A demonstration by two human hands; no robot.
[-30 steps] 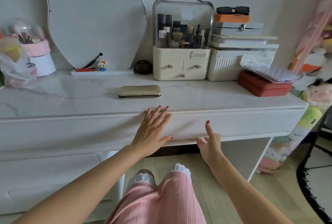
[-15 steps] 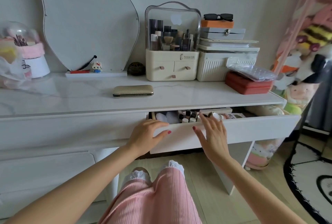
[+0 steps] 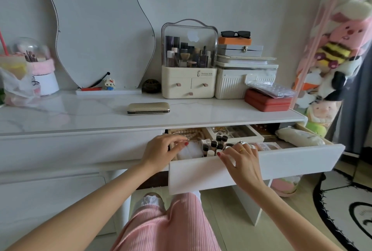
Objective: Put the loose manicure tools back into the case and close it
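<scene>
I am seeing two bare forearms, no sleeves showing. The left hand (image 3: pixel 164 151) is wearing red polish on its nails; the right hand (image 3: pixel 240 159) is wearing the same red polish — plus a thin gold ring (image 3: pixel 242 150) on one finger. Below, I am looking at pink ribbed trousers (image 3: pixel 167 224) — white lace trim (image 3: pixel 150 200) is edging the hem.

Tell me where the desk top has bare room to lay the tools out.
Free: the marble top left of the gold case, up to the plastic bag; also the strip between the case and the red box. Crowded: the back right with its organizers, and the open drawer.
</scene>
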